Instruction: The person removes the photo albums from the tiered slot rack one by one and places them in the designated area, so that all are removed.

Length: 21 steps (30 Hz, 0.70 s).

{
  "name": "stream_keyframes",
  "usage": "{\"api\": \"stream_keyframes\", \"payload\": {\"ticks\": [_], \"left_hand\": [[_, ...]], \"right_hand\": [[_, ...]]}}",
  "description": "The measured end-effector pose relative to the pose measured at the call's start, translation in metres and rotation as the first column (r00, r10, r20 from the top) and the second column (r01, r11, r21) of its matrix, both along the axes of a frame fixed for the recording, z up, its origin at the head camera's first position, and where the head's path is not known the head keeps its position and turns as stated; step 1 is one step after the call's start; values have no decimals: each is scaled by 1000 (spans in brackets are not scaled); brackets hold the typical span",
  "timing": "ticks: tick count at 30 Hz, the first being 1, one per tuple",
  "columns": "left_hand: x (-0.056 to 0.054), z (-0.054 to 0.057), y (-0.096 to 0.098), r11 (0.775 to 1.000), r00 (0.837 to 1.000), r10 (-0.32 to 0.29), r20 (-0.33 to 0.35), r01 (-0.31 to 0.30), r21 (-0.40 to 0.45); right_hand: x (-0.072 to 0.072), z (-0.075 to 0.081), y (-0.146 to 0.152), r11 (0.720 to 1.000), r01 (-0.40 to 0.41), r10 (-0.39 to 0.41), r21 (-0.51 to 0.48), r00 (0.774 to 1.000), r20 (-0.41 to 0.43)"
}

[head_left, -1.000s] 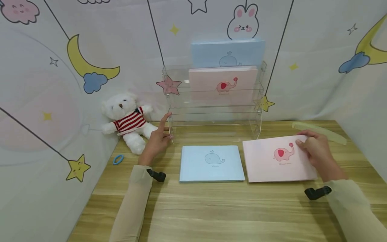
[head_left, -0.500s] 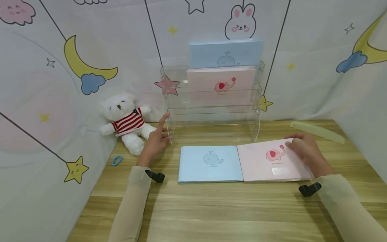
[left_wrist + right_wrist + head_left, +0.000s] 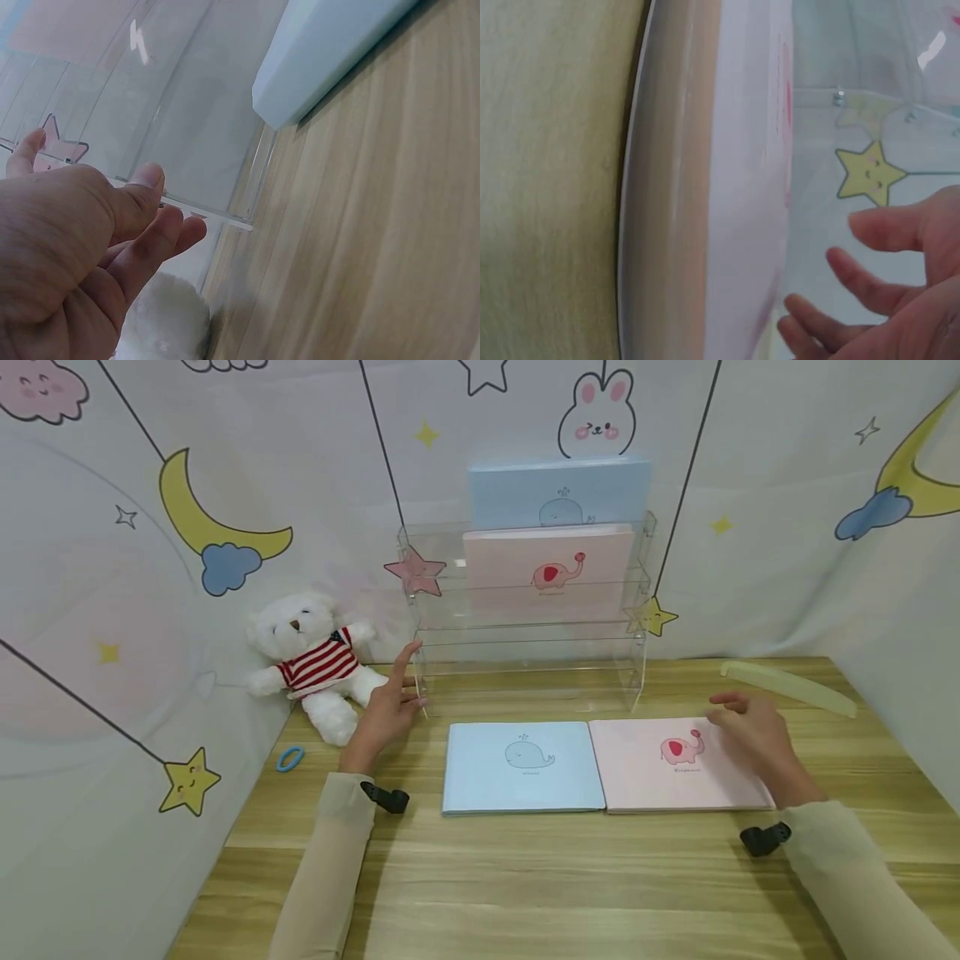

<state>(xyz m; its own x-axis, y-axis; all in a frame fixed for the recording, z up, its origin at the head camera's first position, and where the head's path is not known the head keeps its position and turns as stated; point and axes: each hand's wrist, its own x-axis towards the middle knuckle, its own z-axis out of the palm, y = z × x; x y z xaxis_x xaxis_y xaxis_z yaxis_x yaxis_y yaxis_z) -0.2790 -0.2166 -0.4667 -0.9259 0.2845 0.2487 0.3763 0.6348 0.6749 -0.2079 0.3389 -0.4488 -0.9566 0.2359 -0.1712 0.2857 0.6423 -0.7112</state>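
Observation:
My left hand (image 3: 390, 714) grips the left side edge of a clear acrylic tiered rack (image 3: 525, 681), index finger stretched up along it. In the left wrist view, thumb (image 3: 148, 177) and curled fingers lie at the panel's edge. My right hand (image 3: 753, 743) hovers at the right end of a pink book (image 3: 637, 777) with an elephant drawing, which lies flat. In the right wrist view its fingers are loosely bent, apart, and hold nothing. Left of the pink book, edges meeting, lies a light blue book (image 3: 480, 777) with a whale drawing.
The rack holds another blue whale book (image 3: 510, 493) on its back tier and a pink elephant book (image 3: 498, 560) in front of it. A white teddy bear (image 3: 322, 664) leans at the left by a blue ring (image 3: 290, 759). A pale yellow strip (image 3: 787, 687) lies back right.
The pink book has moved left against the blue book and been lowered flat. My right hand has let go of it. My left hand stays on the rack.

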Motion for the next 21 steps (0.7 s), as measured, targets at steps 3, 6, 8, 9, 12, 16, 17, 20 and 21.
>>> {"api": "stream_keyframes", "payload": {"ticks": [3, 6, 8, 9, 12, 16, 17, 20, 21], "left_hand": [[0, 0, 0, 1000, 1000, -1, -1, 1, 0], [0, -1, 0, 1000, 1000, 1, -2, -1, -1], [0, -1, 1, 1000, 1000, 0, -4, 0, -1], [-1, -1, 1, 1000, 1000, 1, -4, -1, -1], [-1, -1, 1, 1000, 1000, 0, -2, 0, 2], [0, -1, 1, 1000, 1000, 0, 6, 0, -2], [0, -1, 0, 1000, 1000, 0, 9, 0, -2], [0, -1, 0, 1000, 1000, 1, 13, -1, -6], [0, -1, 0, 1000, 1000, 2, 12, -1, -7]], "right_hand": [[0, 0, -2, 999, -16, 14, -30, 999, -51], [0, -1, -4, 996, -61, 53, -68, 992, -112], [0, -1, -5, 991, -94, 77, -98, 983, -164], [0, -1, -6, 987, -112, 89, -113, 977, -193], [0, -1, -7, 975, -160, 113, -152, 953, -281], [-2, 2, -9, 956, -219, 128, -194, 910, -394], [-3, 4, -9, 949, -238, 135, -205, 898, -419], [-7, 11, -12, 933, -290, 157, -213, 861, -484], [-8, 14, -13, 927, -306, 163, -216, 850, -501]]}}
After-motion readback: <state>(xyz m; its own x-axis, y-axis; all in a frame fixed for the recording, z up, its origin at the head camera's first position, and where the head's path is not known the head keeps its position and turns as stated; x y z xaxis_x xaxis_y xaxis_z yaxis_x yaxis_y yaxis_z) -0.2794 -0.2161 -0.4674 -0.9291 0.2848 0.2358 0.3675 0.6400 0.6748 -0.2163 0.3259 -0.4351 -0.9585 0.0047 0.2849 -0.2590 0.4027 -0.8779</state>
